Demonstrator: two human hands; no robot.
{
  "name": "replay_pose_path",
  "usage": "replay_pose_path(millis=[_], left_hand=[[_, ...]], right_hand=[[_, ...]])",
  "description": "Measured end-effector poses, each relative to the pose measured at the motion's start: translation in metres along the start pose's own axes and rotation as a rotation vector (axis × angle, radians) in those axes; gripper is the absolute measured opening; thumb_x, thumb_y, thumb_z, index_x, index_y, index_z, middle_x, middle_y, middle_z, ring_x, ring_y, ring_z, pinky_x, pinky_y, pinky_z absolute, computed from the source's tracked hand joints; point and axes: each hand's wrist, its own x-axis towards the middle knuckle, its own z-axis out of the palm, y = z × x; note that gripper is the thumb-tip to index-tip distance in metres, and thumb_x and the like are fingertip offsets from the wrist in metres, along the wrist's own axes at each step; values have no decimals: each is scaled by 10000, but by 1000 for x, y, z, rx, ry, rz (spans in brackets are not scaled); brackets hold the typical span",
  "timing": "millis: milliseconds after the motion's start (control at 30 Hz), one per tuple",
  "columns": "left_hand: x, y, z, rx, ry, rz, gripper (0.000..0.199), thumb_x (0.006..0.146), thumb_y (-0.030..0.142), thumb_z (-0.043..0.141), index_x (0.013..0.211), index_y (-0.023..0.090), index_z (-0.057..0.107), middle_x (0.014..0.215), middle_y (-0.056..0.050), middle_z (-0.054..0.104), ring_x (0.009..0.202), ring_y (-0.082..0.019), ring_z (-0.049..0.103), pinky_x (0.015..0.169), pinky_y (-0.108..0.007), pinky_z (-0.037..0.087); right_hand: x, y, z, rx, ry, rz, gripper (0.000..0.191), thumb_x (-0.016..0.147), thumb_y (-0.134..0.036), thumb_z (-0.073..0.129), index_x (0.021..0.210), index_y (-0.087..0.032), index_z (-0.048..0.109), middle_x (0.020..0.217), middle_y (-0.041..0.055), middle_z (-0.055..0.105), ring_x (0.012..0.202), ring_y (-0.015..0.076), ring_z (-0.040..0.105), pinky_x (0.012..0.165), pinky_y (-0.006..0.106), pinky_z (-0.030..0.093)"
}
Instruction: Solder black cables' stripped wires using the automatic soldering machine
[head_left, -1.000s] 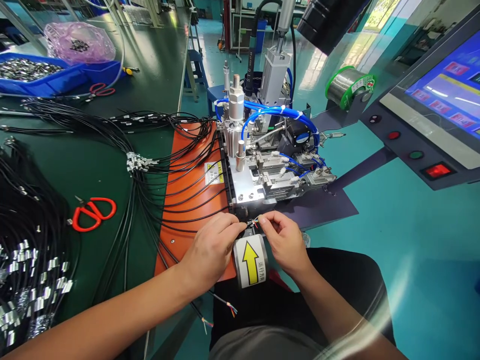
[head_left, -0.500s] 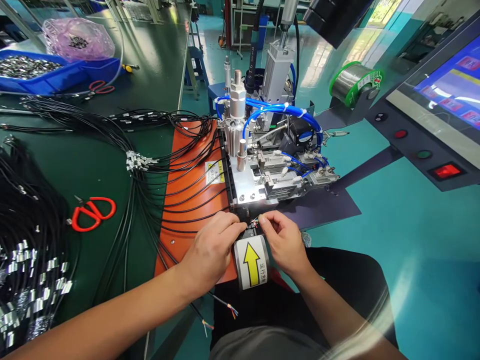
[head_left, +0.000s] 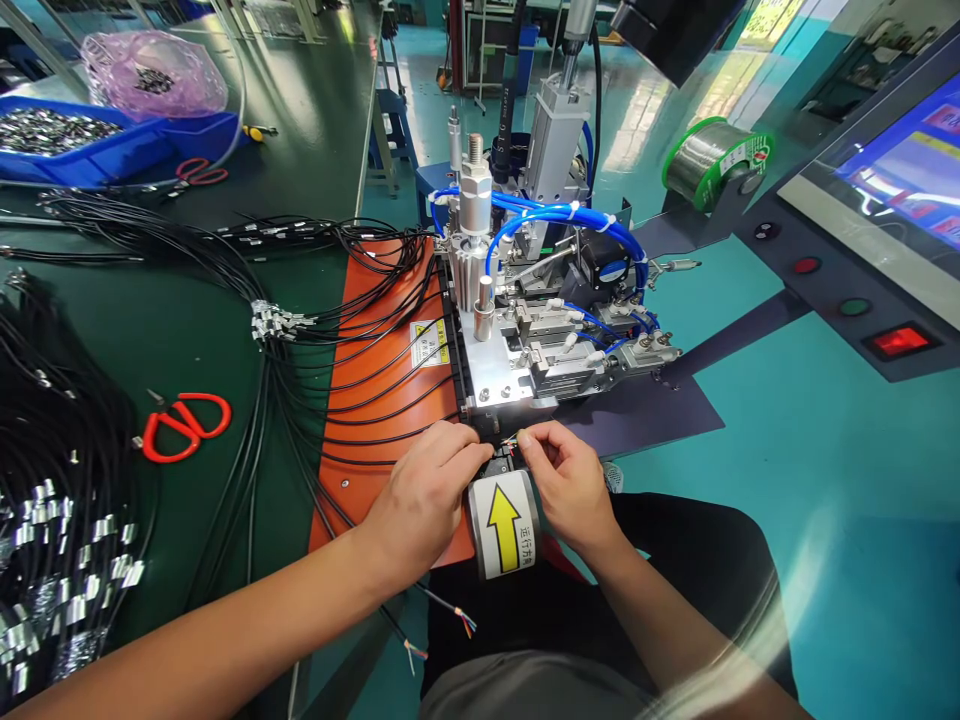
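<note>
Head view: green table (head_left: pixel 191 340) left, teal floor (head_left: pixel 847 450) right. Left hand (head_left: pixel 424 490) fingertips pinched narrow on thin wires (head_left: pixel 511 441), grip partly hidden; right hand (head_left: pixel 571 485) thumb and finger pinch their other end. Wires sit at machine (head_left: pixel 551 365) front, just beyond arrow label (head_left: pixel 504 525). Versus a second ago: hands about same spot; spool (head_left: pixel 699 165), screen (head_left: pixel 911 185) slightly farther right in view.

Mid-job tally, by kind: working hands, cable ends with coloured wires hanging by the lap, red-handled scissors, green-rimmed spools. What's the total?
Hands: 2 (left hand, right hand)
Hanging cable ends: 2
Red-handled scissors: 2
Green-rimmed spool: 1
Total: 7
</note>
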Motion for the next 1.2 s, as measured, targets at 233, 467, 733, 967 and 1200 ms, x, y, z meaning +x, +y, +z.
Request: replay_pose_path(millis=[233, 467, 733, 967, 1200], left_hand=[[1, 0, 1, 24, 17, 11, 252, 916, 38, 427, 1016, 154, 628, 924, -81, 602, 862, -193, 522, 749, -336, 499], [1, 0, 1, 14, 1, 5, 234, 912, 32, 440, 1007, 143, 624, 915, -79, 602, 853, -194, 511, 745, -334, 488], [-2, -1, 3, -5, -16, -10, 239, 919, 44, 435, 1025, 143, 624, 934, -86, 603, 869, -198, 502, 760, -344, 482], [0, 0, 3, 26, -37, -1, 281, 910, 32, 442, 1101, 145, 614, 950, -79, 593, 865, -197, 486, 765, -341, 467], [-2, -3, 5, 129, -156, 21, 424, 917, 93, 481, 1313, 228, 548, 1000, -71, 535, 877, -204, 462, 776, -354, 449]], right_hand=[[1, 0, 1, -2, 8, -9, 257, 896, -426, 563, 821, -196, 650, 748, 19, 632, 647, 164, 547, 599, 280, 425], [1, 3, 3, 9, 9, 2, 263, 900, -434, 560, 835, -197, 652, 754, 25, 646, 644, 166, 547, 595, 281, 422], [0, 5, 3, 24, 0, -4, 256, 910, -427, 552, 857, -197, 650, 781, 29, 654, 668, 170, 560, 609, 284, 430], [-1, 3, 0, -8, 1, -31, 242, 916, -403, 550, 850, -196, 657, 778, 23, 640, 667, 160, 548, 618, 279, 430], [1, 7, 1, 21, -12, -32, 243, 912, -409, 557, 858, -194, 656, 804, 25, 645, 696, 167, 578, 626, 278, 445]])
